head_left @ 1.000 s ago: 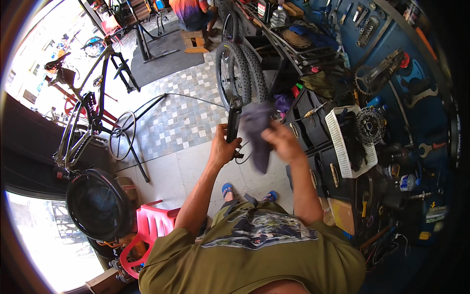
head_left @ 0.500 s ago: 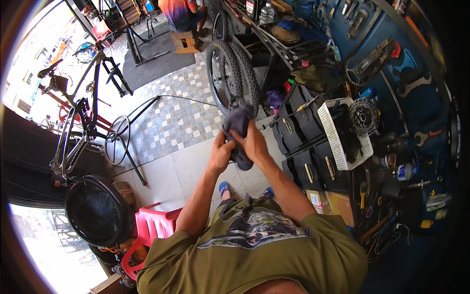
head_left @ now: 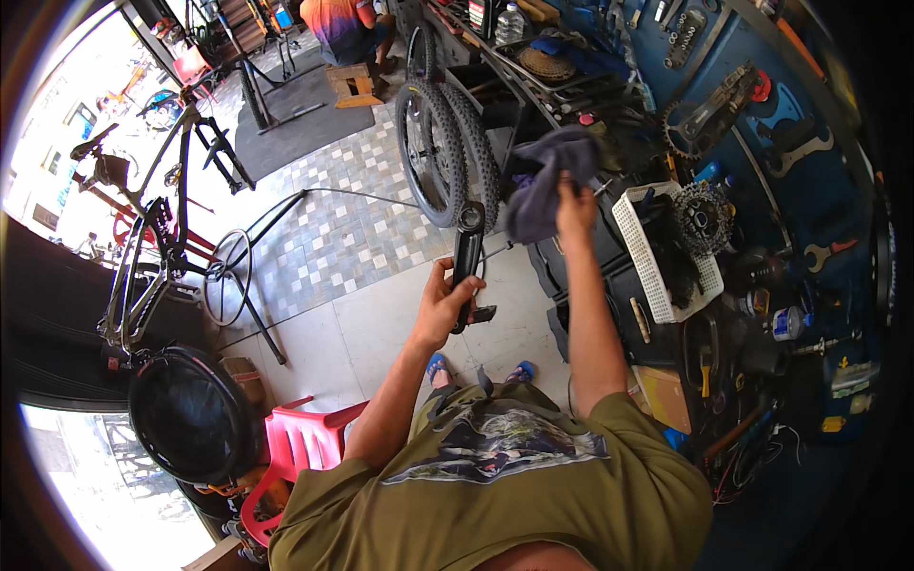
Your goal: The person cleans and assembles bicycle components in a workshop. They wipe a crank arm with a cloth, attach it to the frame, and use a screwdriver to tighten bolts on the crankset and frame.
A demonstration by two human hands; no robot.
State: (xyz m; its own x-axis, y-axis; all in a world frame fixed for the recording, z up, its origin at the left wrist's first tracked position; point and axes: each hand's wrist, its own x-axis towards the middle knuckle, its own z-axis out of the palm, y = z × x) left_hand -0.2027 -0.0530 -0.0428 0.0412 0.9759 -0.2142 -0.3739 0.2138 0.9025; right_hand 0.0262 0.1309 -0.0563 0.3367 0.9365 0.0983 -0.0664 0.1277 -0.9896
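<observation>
My left hand (head_left: 442,309) is closed around a black bicycle crank arm (head_left: 466,249), held upright in front of me. A round hole shows at the crank arm's top end, and a short dark piece, perhaps a pedal, juts out to the right at its lower end. Out to the right, my right hand (head_left: 574,217) grips a dark grey-purple rag (head_left: 552,181), which hangs bunched and partly spread, apart from the crank arm. The rag covers part of the black drawers behind it.
Bicycle wheels (head_left: 433,152) stand ahead. A bike frame (head_left: 157,219) is at the left, near a red plastic chair (head_left: 309,438). To the right are a white basket (head_left: 657,257), black drawers (head_left: 609,324) and a tool wall (head_left: 743,162). Another person (head_left: 338,33) sits at the back.
The rag, wrapped around the crank arm between both hands before, has come off it. My right hand has carried the rag up and right; my left hand keeps the crank arm.
</observation>
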